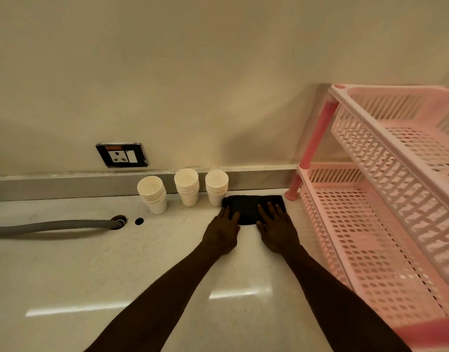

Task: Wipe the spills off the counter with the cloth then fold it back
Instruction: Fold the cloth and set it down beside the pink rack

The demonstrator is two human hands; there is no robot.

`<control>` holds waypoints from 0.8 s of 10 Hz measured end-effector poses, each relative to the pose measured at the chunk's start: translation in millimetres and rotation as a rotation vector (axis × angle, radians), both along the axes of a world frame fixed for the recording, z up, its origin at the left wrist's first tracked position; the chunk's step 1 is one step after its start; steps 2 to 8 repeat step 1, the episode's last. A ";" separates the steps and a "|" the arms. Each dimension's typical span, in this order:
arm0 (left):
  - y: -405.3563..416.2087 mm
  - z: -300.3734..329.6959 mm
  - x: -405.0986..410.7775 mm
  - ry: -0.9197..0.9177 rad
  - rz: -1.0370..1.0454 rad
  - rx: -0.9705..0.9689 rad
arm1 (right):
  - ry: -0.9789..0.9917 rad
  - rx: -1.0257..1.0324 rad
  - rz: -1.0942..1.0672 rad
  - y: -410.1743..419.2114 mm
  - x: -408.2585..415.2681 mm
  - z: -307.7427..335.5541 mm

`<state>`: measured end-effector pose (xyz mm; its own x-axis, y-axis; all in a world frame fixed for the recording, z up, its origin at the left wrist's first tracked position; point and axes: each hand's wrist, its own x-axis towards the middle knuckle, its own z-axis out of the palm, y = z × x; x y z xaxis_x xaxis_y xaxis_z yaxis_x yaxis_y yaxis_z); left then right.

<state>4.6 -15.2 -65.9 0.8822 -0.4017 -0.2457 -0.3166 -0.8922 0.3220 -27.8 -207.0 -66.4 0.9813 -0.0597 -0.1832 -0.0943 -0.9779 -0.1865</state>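
Observation:
A dark cloth [251, 205], folded into a flat rectangle, lies on the pale counter [116, 262] near the back wall, between the paper cups and the pink rack. My left hand [223, 231] rests flat with its fingers spread on the cloth's left front part. My right hand [275, 228] lies flat beside it, fingers apart on the cloth's right front part. Both palms press down; neither hand grips the cloth. No spill shows on the counter.
Three stacks of white paper cups [189, 186] stand just left of the cloth by the backsplash. A pink two-tier slotted rack [386, 199] fills the right side. A grey corrugated hose [53, 226] enters a counter hole at left; a wall socket [121, 154] sits above.

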 end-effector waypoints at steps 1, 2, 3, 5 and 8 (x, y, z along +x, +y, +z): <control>1.2 15.4 -5.0 0.024 0.000 0.005 | 0.012 0.036 0.020 3.4 -2.7 11.3; 1.2 15.4 -5.0 0.024 0.000 0.005 | 0.012 0.036 0.020 3.4 -2.7 11.3; 1.2 15.4 -5.0 0.024 0.000 0.005 | 0.012 0.036 0.020 3.4 -2.7 11.3; 1.2 15.4 -5.0 0.024 0.000 0.005 | 0.012 0.036 0.020 3.4 -2.7 11.3; 1.2 15.4 -5.0 0.024 0.000 0.005 | 0.012 0.036 0.020 3.4 -2.7 11.3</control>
